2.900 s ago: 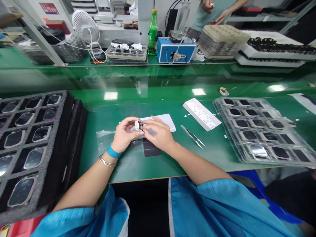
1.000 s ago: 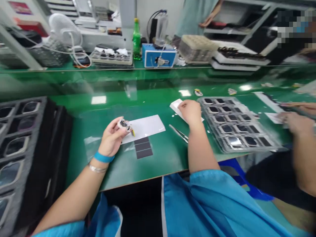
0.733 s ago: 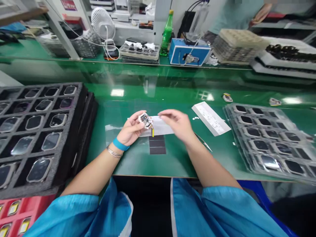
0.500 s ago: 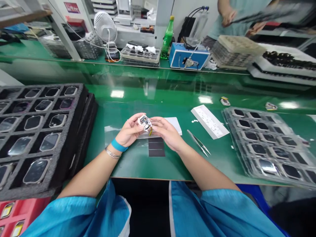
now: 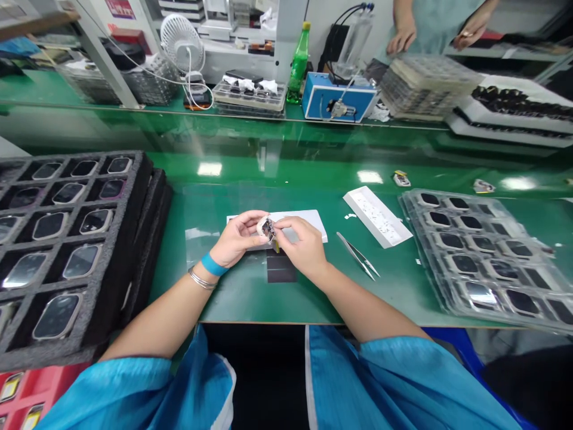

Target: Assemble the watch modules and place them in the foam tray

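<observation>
My left hand (image 5: 237,240) grips a small white watch case (image 5: 267,227) with its open side and a yellow tab showing. My right hand (image 5: 303,246) pinches at the same case from the right, fingertips pressed on its inner parts. Both hands hover over a white sheet (image 5: 308,217) and a dark strip (image 5: 281,269) on the green bench (image 5: 250,298). Metal tweezers (image 5: 358,255) lie just right of my right hand, untouched.
A black foam tray (image 5: 134,209) of watch cases fills the left. A clear plastic tray (image 5: 407,206) of cases lies at the right, a white parts strip (image 5: 376,216) beside it. Across the belt stand a blue box (image 5: 338,95), a green bottle (image 5: 299,63), and another person's hands (image 5: 400,39).
My right hand reached out to the white parts strip, then came back to the watch case in my left hand and now pinches at it.
</observation>
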### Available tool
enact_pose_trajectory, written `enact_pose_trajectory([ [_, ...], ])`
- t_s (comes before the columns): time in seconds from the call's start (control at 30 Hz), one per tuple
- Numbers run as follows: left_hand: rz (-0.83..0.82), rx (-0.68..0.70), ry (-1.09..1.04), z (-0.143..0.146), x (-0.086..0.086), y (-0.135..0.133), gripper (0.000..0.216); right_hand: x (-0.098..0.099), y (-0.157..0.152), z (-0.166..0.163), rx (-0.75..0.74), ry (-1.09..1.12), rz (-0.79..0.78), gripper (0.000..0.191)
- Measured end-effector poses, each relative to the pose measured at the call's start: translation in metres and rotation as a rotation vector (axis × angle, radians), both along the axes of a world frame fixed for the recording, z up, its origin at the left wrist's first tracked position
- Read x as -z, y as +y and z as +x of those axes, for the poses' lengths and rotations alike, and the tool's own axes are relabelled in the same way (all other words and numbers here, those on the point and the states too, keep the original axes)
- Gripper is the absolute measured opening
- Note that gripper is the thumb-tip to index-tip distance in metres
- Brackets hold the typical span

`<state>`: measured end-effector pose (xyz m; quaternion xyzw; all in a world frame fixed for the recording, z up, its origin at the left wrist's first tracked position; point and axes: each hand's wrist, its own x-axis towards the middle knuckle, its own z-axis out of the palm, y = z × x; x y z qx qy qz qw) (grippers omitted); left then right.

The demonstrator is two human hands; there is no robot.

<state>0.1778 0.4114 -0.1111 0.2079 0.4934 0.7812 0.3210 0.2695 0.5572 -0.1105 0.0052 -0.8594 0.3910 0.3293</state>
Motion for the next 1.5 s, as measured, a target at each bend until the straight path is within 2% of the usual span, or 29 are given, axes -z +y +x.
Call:
enact_pose_trajectory([
  [0.07,-0.014,-0.006,0.002,-0.001,0.000,0.000,0.050,0.002,0.002,-0.002,-0.021,-0.015,0.025,0.012],
  [0.13,-0.018,-0.008,-0.022,-0.001,0.000,0.000,0.051,0.002,0.003,-0.004,-0.039,-0.069,-0.055,0.008],
  [0.17,-0.011,-0.011,-0.039,-0.002,0.000,0.000,0.051,0.001,0.003,-0.005,-0.063,-0.110,-0.165,0.007],
  [0.23,0.008,-0.024,-0.073,-0.003,-0.002,-0.001,0.052,0.000,0.003,-0.007,-0.176,-0.235,-0.504,0.019],
  [0.3,0.025,-0.038,-0.101,-0.006,-0.003,-0.004,0.053,-0.001,0.004,-0.009,-0.371,-0.439,-0.850,0.033],
  [0.33,0.032,-0.043,-0.106,-0.007,-0.003,-0.005,0.054,-0.001,0.005,-0.009,-0.464,-0.554,-0.968,0.038],
  [0.4,0.044,-0.055,-0.102,-0.011,-0.004,-0.007,0.055,-0.002,0.010,-0.010,-0.554,-0.708,-1.082,0.042],
  [0.47,0.049,-0.071,-0.096,-0.014,-0.004,-0.009,0.057,-0.004,0.016,-0.011,-0.514,-0.693,-1.107,0.040],
  [0.53,0.034,-0.070,-0.107,-0.015,-0.003,-0.009,0.059,-0.007,0.022,-0.011,-0.421,-0.569,-1.090,0.037],
  [0.6,0.003,-0.028,-0.131,-0.014,-0.002,-0.008,0.059,-0.011,0.024,-0.010,-0.334,-0.418,-1.002,0.036],
  [0.73,-0.065,0.167,-0.192,-0.009,-0.001,-0.007,0.051,-0.015,0.019,-0.005,-0.229,-0.146,-0.633,0.030],
  [0.83,-0.089,0.290,-0.227,-0.007,0.000,-0.007,0.049,-0.015,0.014,-0.001,-0.216,-0.075,-0.392,0.021],
  [0.97,-0.138,0.330,-0.231,-0.007,-0.001,-0.007,0.046,-0.015,0.013,0.001,-0.153,-0.075,-0.180,0.015],
  [1.17,-0.187,0.228,-0.165,0.000,-0.002,0.002,0.031,-0.009,0.009,0.000,-0.141,-0.057,-0.043,0.016],
  [1.27,-0.212,0.179,-0.168,0.002,-0.003,0.005,0.029,-0.002,0.009,-0.004,-0.130,-0.084,-0.105,0.020],
  [1.33,-0.220,0.078,-0.198,-0.001,-0.005,0.005,0.026,-0.001,0.010,-0.010,-0.105,-0.109,-0.238,0.028],
  [1.4,-0.215,-0.080,-0.238,-0.010,-0.008,0.001,0.022,-0.004,0.010,-0.019,-0.085,-0.149,-0.339,0.029],
  [1.43,-0.207,-0.166,-0.257,-0.016,-0.010,-0.001,0.019,-0.006,0.009,-0.024,-0.097,-0.185,-0.341,0.025],
  [1.5,-0.194,-0.298,-0.286,-0.029,-0.011,-0.008,0.015,-0.011,0.002,-0.035,-0.174,-0.306,-0.239,0.013],
])
